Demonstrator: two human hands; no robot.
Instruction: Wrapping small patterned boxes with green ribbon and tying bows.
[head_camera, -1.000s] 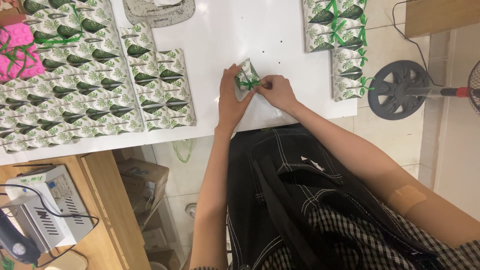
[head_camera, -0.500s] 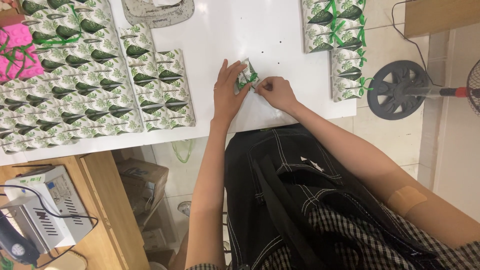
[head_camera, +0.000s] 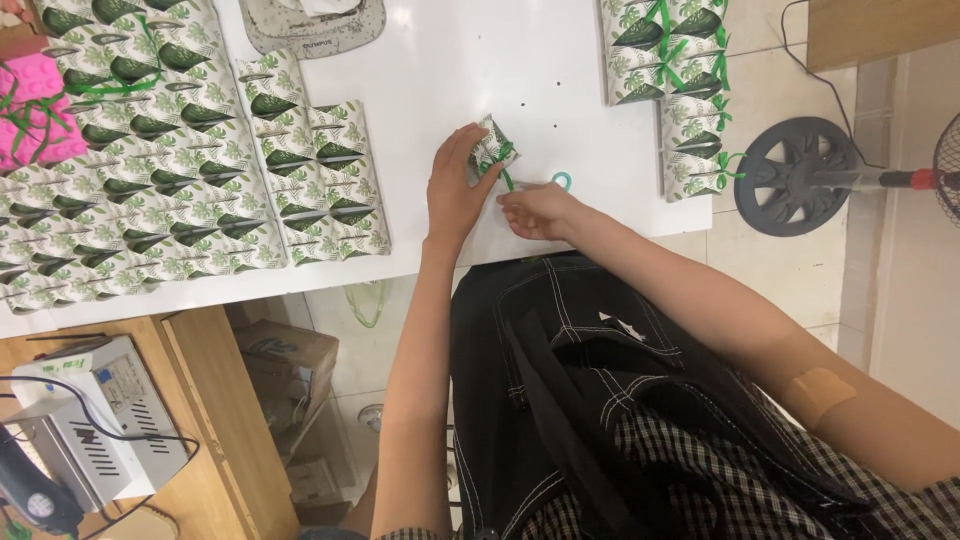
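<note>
While the left hand (head_camera: 452, 195) clasps the small leaf-printed gift box (head_camera: 490, 148) from its left side near the front edge of the white table (head_camera: 450, 70), the right hand (head_camera: 535, 210) pinches the green ribbon (head_camera: 507, 172) trailing from it. The box lies just beyond both hands, touching the left, its point tilted away.

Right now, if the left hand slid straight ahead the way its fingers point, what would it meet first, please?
The left hand already touches the small leaf-print box; beyond it, only bare white table shows, though depth is uncertain.
</note>
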